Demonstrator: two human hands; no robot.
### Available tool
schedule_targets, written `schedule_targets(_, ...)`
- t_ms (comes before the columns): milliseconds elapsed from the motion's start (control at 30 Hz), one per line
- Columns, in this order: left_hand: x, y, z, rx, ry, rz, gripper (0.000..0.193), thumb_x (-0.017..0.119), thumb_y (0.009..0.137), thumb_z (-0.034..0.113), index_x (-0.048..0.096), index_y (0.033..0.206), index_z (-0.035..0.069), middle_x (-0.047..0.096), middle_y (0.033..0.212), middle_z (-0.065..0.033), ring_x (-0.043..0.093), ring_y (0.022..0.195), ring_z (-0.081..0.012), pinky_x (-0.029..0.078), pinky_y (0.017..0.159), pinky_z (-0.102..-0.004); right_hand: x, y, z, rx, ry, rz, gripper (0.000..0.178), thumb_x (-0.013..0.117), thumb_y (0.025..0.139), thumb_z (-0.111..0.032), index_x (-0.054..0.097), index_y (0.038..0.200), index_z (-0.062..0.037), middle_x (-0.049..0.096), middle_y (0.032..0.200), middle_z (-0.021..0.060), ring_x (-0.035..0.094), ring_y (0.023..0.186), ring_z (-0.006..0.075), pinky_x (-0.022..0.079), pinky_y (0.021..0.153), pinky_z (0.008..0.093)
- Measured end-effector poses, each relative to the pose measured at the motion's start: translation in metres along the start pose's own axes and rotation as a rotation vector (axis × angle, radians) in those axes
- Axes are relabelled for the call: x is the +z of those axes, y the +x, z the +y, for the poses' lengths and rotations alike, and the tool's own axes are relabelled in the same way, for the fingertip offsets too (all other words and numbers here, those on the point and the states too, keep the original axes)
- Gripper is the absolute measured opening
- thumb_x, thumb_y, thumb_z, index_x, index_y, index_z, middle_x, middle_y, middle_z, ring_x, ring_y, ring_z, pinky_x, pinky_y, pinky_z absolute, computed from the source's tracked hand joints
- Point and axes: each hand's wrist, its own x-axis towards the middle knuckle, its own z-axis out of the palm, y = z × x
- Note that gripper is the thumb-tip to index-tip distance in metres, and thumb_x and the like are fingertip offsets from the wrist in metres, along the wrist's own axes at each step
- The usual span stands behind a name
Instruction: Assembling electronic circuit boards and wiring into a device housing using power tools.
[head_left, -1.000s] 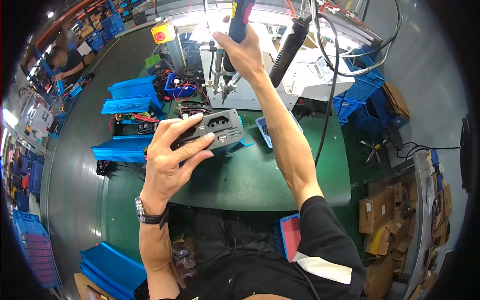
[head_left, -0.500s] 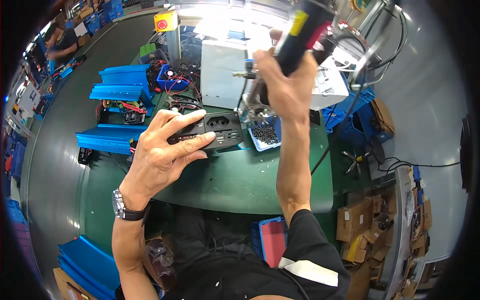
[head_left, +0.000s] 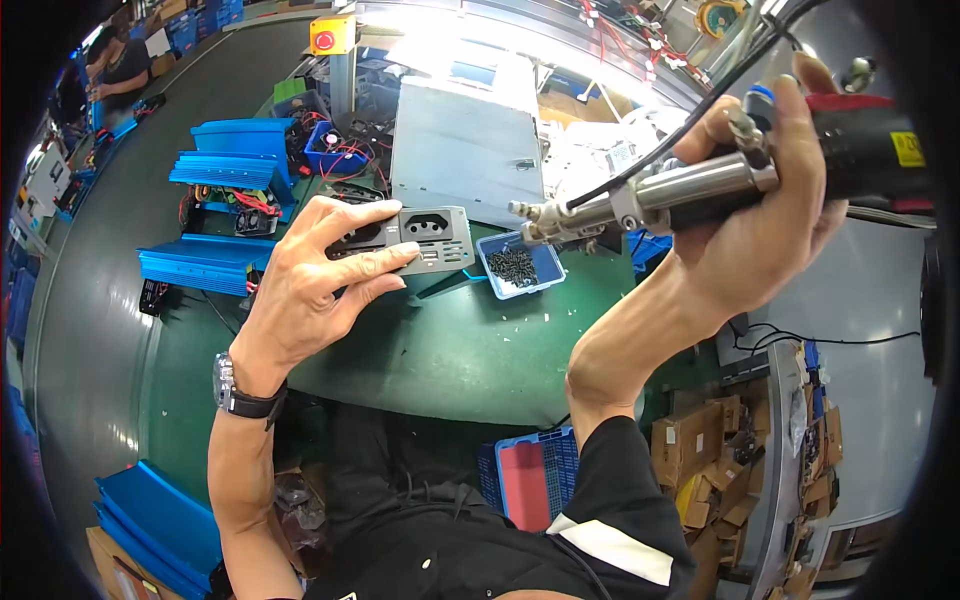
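Above the green worktop (head_left: 440,350), the left hand (head_left: 310,285) grasps a grey rectangular socket panel (head_left: 425,240); the right hand (head_left: 765,220) clenches a steel-nosed electric screwdriver (head_left: 650,200), tip pointing left toward the panel's near end.

Black short-sleeved shirt (head_left: 520,540), white sleeve stripe (head_left: 610,548); dark wristwatch (head_left: 240,392) on left wrist.

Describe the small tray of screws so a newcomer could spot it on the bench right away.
Start at the green work mat in the middle of the bench, then go to its far edge, in front of the big grey metal box. The screw tray sits there, just right of the grey socket panel held in the left hand. It is the only small open blue tray, filled with dark screws.
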Motion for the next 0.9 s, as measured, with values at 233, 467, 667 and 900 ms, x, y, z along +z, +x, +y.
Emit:
schedule_targets(233,0.004,-0.001,0.005,-0.010,0.003,-0.001,0.044,0.087,0.074,0.013,0.082,0.117,0.019,0.070,0.132,-0.0080,0.061,0.101,-0.0290,0.051,0.089,-0.0397,0.007,-0.010,-0.008,-0.030,0.128,-0.201,0.044,0.065,0.095,-0.015,0.056,0.129,0.0115,0.065,0.066,0.0177,0.061,0.044,0.0212,0.052,0.041,0.0291)
schedule_targets(467,0.002,-0.002,0.006,-0.016,0.037,-0.014,0.043,0.087,0.074,0.014,0.082,0.117,0.019,0.069,0.132,-0.0079,0.061,0.103,-0.0300,0.052,0.090,-0.0403,0.022,-0.022,-0.006,-0.010,0.148,-0.148,0.049,0.063,0.094,-0.011,0.048,0.133,0.0153,0.063,0.064,0.0174,0.060,0.044,0.0186,0.052,0.039,0.0304)
schedule_targets(667,0.001,0.000,0.002,0.008,0.067,-0.015,0.035,0.083,0.082,0.025,0.082,0.116,0.020,0.068,0.129,-0.0049,0.059,0.104,-0.0282,0.053,0.089,-0.0397,0.032,-0.035,-0.021,0.097,-0.041,-0.024,0.057,0.065,0.092,-0.015,0.044,0.134,0.0182,0.058,0.060,0.0162,0.058,0.041,0.0198,0.046,0.040,0.0265)
schedule_targets(900,0.004,0.002,0.003,0.008,0.056,-0.019,0.036,0.082,0.082,0.022,0.081,0.118,0.019,0.067,0.132,-0.0049,0.058,0.104,-0.0290,0.053,0.089,-0.0400,0.028,-0.042,-0.030,0.097,-0.161,0.020,0.059,0.064,0.095,-0.020,0.043,0.135,0.0175,0.058,0.064,0.0135,0.057,0.044,0.0190,0.049,0.042,0.0295)
